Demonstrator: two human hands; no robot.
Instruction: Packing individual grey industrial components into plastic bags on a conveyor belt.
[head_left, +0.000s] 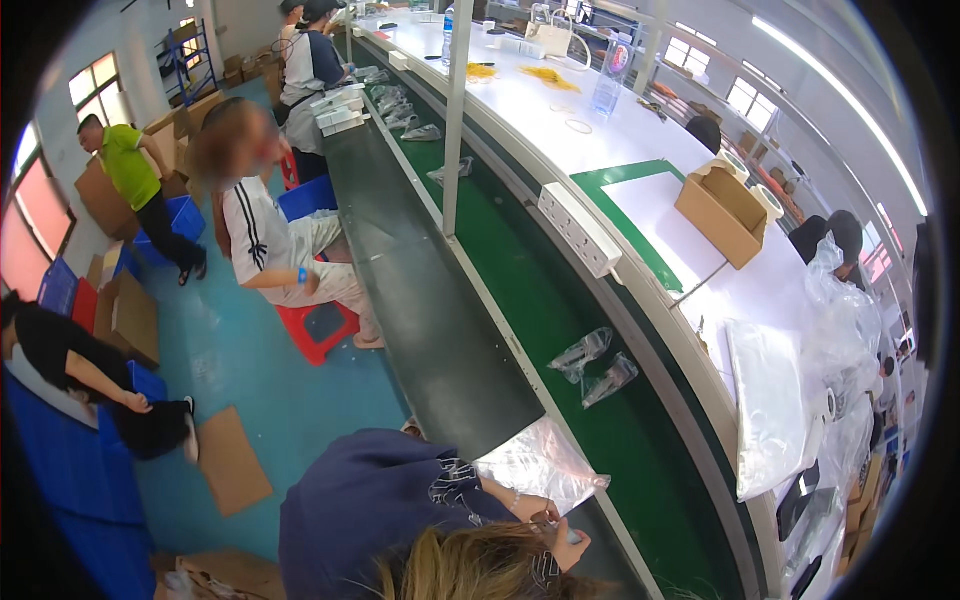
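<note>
Neither my left hand nor my right hand shows in the head view. At the bottom, a co-worker in a navy top [350,500] bends over the near end of a dark work ledge [440,330]. The co-worker's hands [562,540] are together around a small item that I cannot make out. Beside those hands lies a shiny clear plastic bag [545,465]. On the green conveyor belt [530,300], two clear-bagged items [583,352] lie close together; what is inside is unclear.
A white worktop beyond the belt carries a power strip [578,230], an open cardboard box [728,210], plastic sheeting [765,400] and bottles [610,80]. A metal post [457,120] rises by the belt. Other people, a red stool [318,328] and boxes occupy the left.
</note>
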